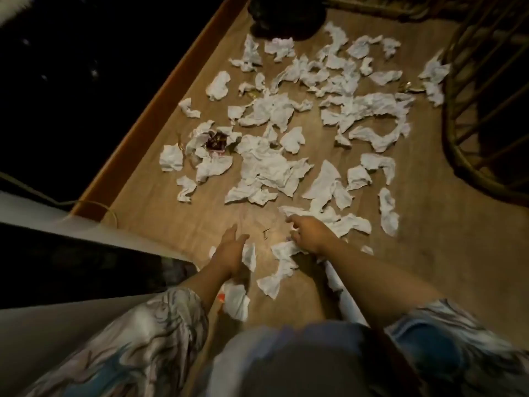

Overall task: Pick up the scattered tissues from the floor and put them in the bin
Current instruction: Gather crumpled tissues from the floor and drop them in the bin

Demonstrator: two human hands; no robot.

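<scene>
Many crumpled white tissues (269, 164) lie scattered over the wooden floor (429, 253). My right hand (309, 233) is low over the nearest ones, its fingers curled round a bunched tissue (282, 252) that trails down toward me. My left hand (232, 250) reaches forward beside it with its fingers straight. A small tissue (249, 256) lies against its thumb side, and another tissue (236, 302) shows under the wrist. A dark, rounded thing that may be the bin (286, 18) stands at the far end of the floor, partly cut off by the frame.
A rattan chair (486, 110) stands on the right, close to the tissues. A wooden ledge (160, 104) runs along the left, with a pale furniture edge (86, 233) nearer me. A dark red wrapper (216, 142) lies among the tissues on the left.
</scene>
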